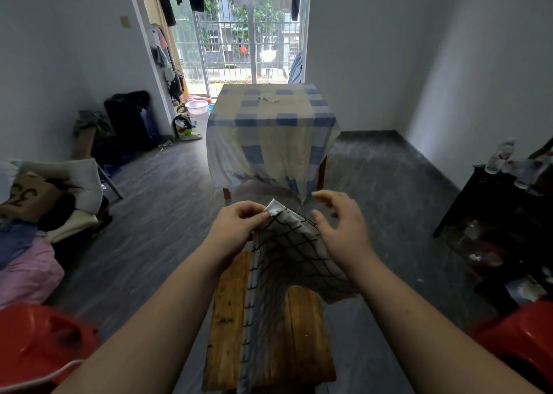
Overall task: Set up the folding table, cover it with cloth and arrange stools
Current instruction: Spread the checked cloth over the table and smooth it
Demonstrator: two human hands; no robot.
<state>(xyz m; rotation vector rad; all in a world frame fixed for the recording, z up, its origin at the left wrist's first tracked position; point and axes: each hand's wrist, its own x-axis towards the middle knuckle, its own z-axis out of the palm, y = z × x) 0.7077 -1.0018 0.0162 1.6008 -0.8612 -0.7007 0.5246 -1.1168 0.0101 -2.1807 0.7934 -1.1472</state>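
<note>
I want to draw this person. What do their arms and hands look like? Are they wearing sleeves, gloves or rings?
Both forearms are bare, with no sleeves in view. The left hand and the right hand wear no gloves, and no rings, watch or bracelet show. The fingernails look short and plain.

Daylight pours in through the tall barred glass balcony door (pixel 239 34) ahead of me, bright and a bit washed out, leaving the grey room dim. The wide lens bends the white walls (pixel 449 49) at the edges. The dark wood-grain floor (pixel 155 214) smears with motion blur.
</note>
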